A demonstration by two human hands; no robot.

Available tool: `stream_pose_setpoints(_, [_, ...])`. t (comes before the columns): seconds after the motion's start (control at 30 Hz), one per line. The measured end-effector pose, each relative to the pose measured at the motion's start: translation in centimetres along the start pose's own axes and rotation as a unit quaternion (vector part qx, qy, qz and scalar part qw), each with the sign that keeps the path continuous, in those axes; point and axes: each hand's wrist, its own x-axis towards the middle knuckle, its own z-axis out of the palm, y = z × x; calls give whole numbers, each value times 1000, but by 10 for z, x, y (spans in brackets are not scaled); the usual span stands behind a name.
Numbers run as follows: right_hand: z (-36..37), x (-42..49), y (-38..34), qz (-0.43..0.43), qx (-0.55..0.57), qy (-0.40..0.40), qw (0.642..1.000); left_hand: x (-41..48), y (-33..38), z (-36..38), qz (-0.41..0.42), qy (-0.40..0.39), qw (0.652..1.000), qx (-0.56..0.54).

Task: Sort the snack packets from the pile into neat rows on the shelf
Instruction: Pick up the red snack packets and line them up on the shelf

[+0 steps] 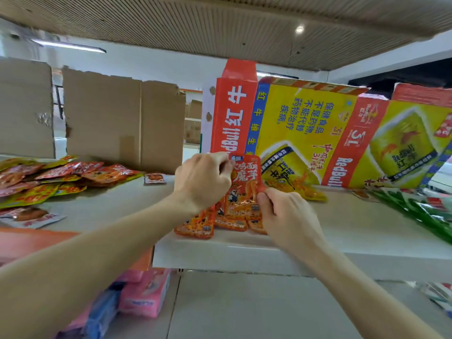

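An orange-red snack packet stands upright at the middle of the white shelf. My left hand pinches its top left corner and my right hand pinches its right edge. Below it, a short row of the same orange packets lies overlapping near the shelf's front edge. A loose pile of red and yellow snack packets covers the shelf's left end.
Flattened yellow-and-red drink cartons and brown cardboard stand along the back of the shelf. Green packets lie at the right. Single pale packets lie near the pile. Pink packs sit on the lower shelf.
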Motion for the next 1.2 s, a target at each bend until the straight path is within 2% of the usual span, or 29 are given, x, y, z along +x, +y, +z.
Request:
stream_pose_setpoints(0.13, [1,5,-4,2,-32,-30,999,0,-10,7,2,-17,999,33])
stream_pose_setpoints(0.33, [3,7,-10,-13,-71,-92,993,-4,-20,13,51,-28,982,179])
stream_pose_setpoints(0.47, [2,6,-12,-15,-108,-136,985,-4,-21,20,88,-25,974,210])
stream_pose_setpoints(0.67, [-1,5,-20,-20,-146,-181,972,-4,-20,21,101,-70,963,240])
stream_pose_setpoints(0.87, [2,5,-19,-20,-146,-190,971,-7,-19,22,103,-100,957,252])
stream_pose_setpoints(1.03, [3,5,-18,-19,-143,-184,972,-6,-20,24,107,-79,956,262])
stream_pose_setpoints(1.2, [5,2,-17,-16,-144,-135,980,-6,-20,23,81,-68,961,255])
